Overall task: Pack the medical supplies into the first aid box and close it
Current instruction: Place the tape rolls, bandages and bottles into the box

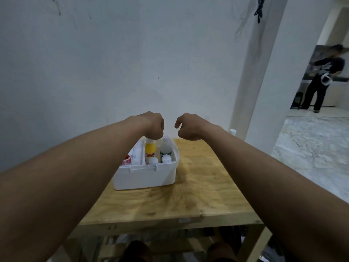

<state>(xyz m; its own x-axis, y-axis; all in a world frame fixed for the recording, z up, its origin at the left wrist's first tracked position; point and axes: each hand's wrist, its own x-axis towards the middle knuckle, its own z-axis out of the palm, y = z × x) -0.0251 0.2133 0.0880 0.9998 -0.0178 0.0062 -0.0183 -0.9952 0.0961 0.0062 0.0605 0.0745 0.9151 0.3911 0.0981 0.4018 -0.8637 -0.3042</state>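
Note:
A white first aid box (145, 176) stands open on the wooden table (198, 195). Inside it stand a yellow bottle (150, 151), a clear white bottle with a green label (166, 148) and two small white-capped bottles (167, 158) at the front. A red and white tape roll (127, 160) lies in the left compartment. My left hand (154, 126) grips the top of the yellow bottle from above. My right hand (186, 127) hovers just right of the box's far corner, fingers loosely curled and holding nothing. No lid is visible.
A white wall rises right behind the table. A white cap-like object (233, 131) sits by the pillar (251, 72) at the table's far right. A person (321, 78) stands in the room at the far right. My knees show under the table edge.

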